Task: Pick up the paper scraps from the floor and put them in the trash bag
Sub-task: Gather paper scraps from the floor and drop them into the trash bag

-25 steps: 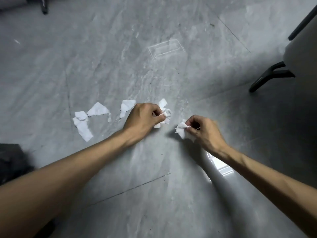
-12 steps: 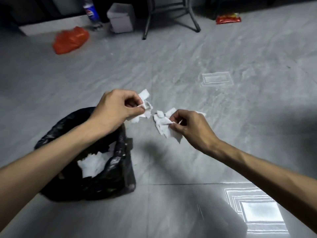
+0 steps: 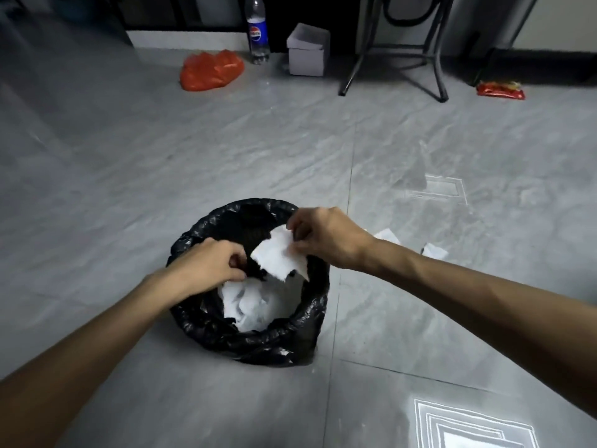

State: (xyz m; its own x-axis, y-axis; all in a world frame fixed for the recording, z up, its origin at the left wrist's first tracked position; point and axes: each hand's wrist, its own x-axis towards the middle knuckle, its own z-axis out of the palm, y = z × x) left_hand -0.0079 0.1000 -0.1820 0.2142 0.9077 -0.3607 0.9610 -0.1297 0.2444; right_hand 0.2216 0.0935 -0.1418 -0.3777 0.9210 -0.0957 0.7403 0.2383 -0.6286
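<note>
Standing on grey floor [image 3: 129, 189], trash bag [image 3: 226, 334] (half-full); right hand [image 3: 326, 237] pinches scrap [image 3: 277, 257], left hand [image 3: 210, 263] curled, grip unclear.

White paper scraps [image 3: 248, 305] inside open black trash bag [image 3: 206, 324]

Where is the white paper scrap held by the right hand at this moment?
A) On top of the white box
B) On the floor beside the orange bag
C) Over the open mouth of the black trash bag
C: the right hand pinches the paper scrap above the open trash bag.
</note>
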